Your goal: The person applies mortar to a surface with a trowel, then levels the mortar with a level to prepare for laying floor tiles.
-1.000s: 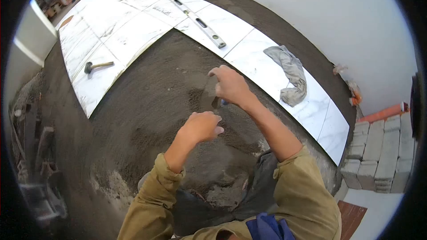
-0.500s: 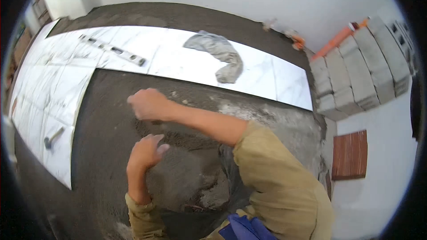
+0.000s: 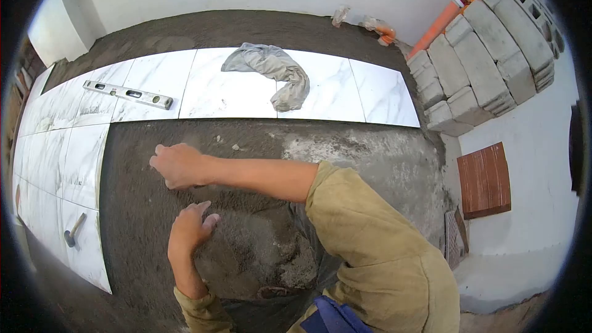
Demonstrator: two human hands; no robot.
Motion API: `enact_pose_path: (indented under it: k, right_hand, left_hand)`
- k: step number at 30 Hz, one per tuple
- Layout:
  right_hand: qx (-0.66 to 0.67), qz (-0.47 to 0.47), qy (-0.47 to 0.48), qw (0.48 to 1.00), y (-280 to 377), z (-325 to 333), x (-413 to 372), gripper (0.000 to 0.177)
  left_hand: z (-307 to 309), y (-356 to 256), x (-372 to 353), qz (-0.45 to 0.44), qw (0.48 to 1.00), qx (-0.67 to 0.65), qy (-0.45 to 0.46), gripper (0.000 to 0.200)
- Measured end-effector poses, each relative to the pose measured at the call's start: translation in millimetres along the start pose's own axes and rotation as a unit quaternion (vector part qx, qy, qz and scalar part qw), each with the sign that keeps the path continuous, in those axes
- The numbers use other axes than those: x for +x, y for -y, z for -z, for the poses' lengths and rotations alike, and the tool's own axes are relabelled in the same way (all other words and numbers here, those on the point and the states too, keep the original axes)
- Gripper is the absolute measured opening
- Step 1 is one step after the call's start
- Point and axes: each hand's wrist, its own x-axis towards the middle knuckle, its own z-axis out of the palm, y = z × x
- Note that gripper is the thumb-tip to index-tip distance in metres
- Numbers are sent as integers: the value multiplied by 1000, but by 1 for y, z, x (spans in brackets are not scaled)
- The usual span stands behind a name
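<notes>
My right hand [image 3: 177,166] is stretched out to the left over the dark grey mortar bed [image 3: 139,216], its fingers curled in; what they hold, if anything, is hidden. Nearer to me, my left hand [image 3: 192,227] hovers over the same bed with thumb and fingers apart and nothing between them. White marble-patterned tiles [image 3: 213,95] lie in a row beyond my hands and turn down the left side. On the row are a spirit level [image 3: 128,94] and a crumpled grey cloth [image 3: 280,74]. A mallet [image 3: 74,230] lies on a tile at the left.
Grey concrete blocks [image 3: 478,68] are stacked at the right, with an orange pipe [image 3: 435,26] beside them. A reddish-brown panel [image 3: 485,180] leans on the right wall. An orange pipe end [image 3: 386,36] sticks up near the back wall. Tile edges border the mortar.
The view has turned and become sharper. My right hand has moved slightly left relative to my left hand, its fingers still curled. The cloth, level and mallet lie where they were.
</notes>
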Motion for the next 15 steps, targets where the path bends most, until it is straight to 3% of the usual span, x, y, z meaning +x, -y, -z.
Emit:
enact_pose_path:
  k: [6, 11, 15]
  right_hand:
    - [3, -2, 9, 1000, 2, 7, -2, 27]
    - [34, -9, -18, 999, 2, 8, 2, 25]
    - [7, -10, 11, 1000, -3, 5, 6, 24]
  left_hand:
    - [-9, 8, 0, -50, 998, 7, -37, 44]
    - [-7, 7, 1, -41, 999, 3, -22, 46]
    - [-10, 11, 3, -44, 999, 3, -17, 46]
